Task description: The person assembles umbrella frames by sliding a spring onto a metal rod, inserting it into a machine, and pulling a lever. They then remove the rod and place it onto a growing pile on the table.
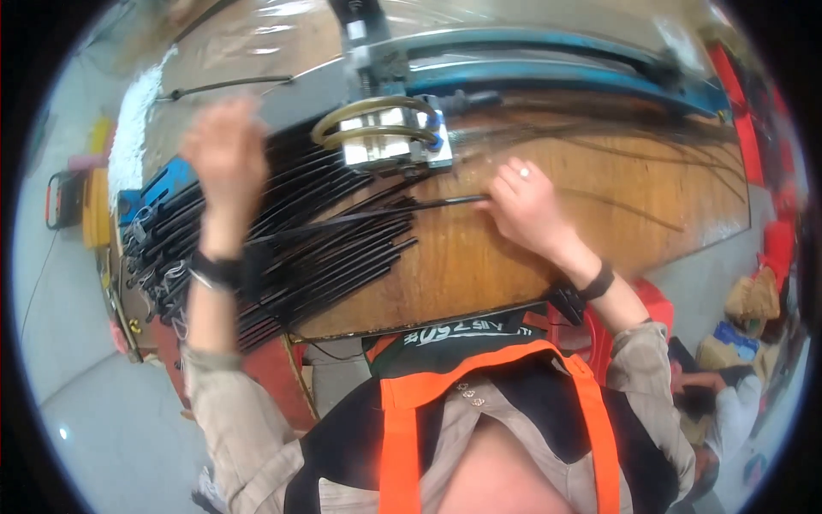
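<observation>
My right hand [524, 206] is closed, with thumb and fingers pinching the end of a thin black rod [441, 203]. The rod runs leftward from there, across a pile of similar black rods [334, 270]. Smeared by motion, my left hand [225, 146] is raised over the far left part of the pile; its fingers cannot be made out. Between the hands, a little farther off, stands a small machine head [377, 141] of shiny metal blocks with a yellowish looped hose [360, 110]. Small pale wire-like pieces [163, 278] show at the pile's left ends.
A blue metal bar [556, 73] crosses the far side of the wooden table [616, 176]. Thin brown strands lie to the right. A single dark rod [231, 86] rests at the far left. Beyond the right edge are a red stool [642, 313] and another person [732, 407].
</observation>
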The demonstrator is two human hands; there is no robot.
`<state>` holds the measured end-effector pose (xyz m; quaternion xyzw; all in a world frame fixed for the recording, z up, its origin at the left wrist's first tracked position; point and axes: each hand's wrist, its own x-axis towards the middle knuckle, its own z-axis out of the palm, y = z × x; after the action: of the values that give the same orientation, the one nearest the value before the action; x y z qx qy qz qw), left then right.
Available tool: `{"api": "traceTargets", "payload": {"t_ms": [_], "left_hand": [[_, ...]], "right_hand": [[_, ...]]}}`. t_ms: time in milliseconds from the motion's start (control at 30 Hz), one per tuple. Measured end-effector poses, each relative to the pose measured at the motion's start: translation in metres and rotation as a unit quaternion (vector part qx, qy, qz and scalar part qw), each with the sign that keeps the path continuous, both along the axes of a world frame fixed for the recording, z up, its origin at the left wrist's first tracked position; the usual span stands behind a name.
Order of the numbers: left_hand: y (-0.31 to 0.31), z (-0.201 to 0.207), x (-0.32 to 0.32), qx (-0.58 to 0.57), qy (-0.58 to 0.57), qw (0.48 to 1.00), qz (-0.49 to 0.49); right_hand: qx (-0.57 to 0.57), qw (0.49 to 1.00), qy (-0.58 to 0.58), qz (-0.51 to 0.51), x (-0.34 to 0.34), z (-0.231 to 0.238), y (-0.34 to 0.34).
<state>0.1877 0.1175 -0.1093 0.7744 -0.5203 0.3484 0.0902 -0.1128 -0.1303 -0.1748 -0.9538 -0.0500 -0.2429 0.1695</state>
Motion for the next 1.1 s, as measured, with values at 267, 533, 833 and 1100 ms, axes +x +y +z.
{"api": "traceTargets", "payload": {"t_ms": [267, 533, 833, 1100], "left_hand": [[-0.01, 0.016, -0.156, 0.094, 0.243, 0.962, -0.087], [0.028, 0.15, -0.042, -0.057, 0.027, 0.998, -0.018], [0.072, 0.129, -0.016, -0.088, 0.088, 0.991, 0.05], [0.101, 0.096, -0.011, -0.094, 0.159, 0.979, 0.082]], "right_hand": [[-0.02, 0.993, -0.118, -0.02, 0.006, 0.039, -0.001], [0.186, 0.96, -0.062, -0.198, 0.017, 0.031, -0.079], [0.221, 0.959, -0.115, 0.134, 0.2, 0.094, -0.028], [0.105, 0.99, 0.02, 0.097, 0.232, 0.103, -0.003]]}}
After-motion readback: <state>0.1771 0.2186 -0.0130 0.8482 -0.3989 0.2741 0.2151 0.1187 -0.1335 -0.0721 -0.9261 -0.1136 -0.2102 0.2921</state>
